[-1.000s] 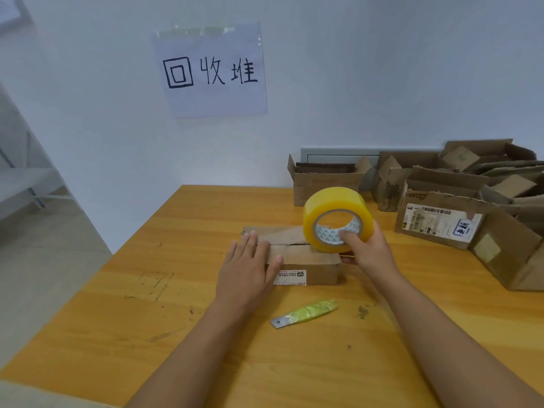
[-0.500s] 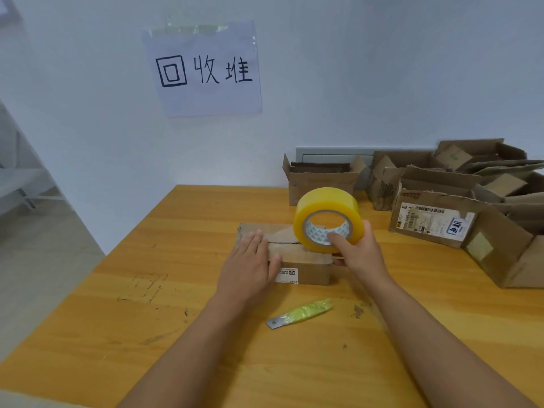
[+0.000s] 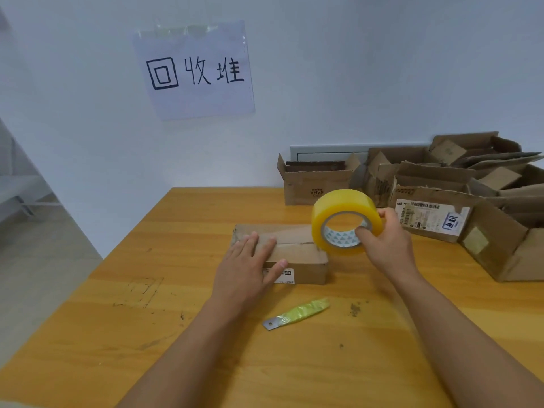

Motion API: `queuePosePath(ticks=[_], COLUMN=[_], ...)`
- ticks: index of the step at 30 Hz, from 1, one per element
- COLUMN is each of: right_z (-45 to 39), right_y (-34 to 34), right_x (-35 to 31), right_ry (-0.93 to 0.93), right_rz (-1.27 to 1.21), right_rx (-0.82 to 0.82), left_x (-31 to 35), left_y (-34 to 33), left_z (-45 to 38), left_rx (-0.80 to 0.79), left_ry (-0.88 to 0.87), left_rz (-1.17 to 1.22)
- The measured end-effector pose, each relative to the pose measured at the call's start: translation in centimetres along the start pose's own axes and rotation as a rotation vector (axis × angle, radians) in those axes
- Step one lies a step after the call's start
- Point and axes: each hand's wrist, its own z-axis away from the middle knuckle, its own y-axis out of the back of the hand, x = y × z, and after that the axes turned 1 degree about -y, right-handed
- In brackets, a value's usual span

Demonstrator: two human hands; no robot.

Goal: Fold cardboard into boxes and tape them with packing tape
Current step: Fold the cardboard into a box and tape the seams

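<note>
A small closed cardboard box (image 3: 297, 251) lies on the wooden table (image 3: 182, 348), its top flaps meeting along a centre seam. My left hand (image 3: 250, 269) lies flat with straight fingers on the box's left end, pressing the flaps down. My right hand (image 3: 385, 245) grips a yellow roll of packing tape (image 3: 343, 220), thumb inside the core and fingers over the outer rim. The roll stands upright at the box's right end, against its top. A clear strip of tape seems to run along the seam toward my left hand.
A blade wrapped in yellow-green tape (image 3: 297, 313) lies on the table just in front of the box. Several open, worn cardboard boxes (image 3: 435, 207) are piled at the back right against the wall. A paper sign (image 3: 194, 69) hangs on the wall. The table's left edge drops to the floor.
My right hand has carried the tape roll rightward along the box top to its right end. My left hand stays pressed on the box's left end.
</note>
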Motion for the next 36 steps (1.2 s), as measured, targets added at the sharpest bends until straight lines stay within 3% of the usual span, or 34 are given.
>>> queuePosePath(ticks=[6,13,19,24,29,36], right_z=[0.0,0.9,1.3,1.1,0.7,0.2], right_y=[-0.7,-2.7,-3.7,-3.4,-2.5,-0.3], right_x=[0.6,1.9,1.6,1.4,0.4,-0.6], right_ry=[-0.047,-0.382,-0.388,-0.361,-0.283,-0.086], right_rz=[-0.097,-0.513,-0.578,-0.519,-0.364,-0.069], right_rx=[-0.076,-0.214,-0.184,-0.181,-0.195,-0.122], left_x=[0.7,2.6,4.8,5.7,6.2,5.7], left_y=[0.5,0.5,0.7,-0.4,-0.5,-0.9], left_z=[-0.2,-0.4,-0.5,-0.8,-1.3,-1.3], left_rx=[0.018,0.043,-0.049,0.034,-0.014,0.023], left_ry=[-0.021,-0.07,-0.13,-0.129,-0.13,-0.151], left_rz=[-0.014,-0.065,-0.035,-0.117,-0.075,-0.066])
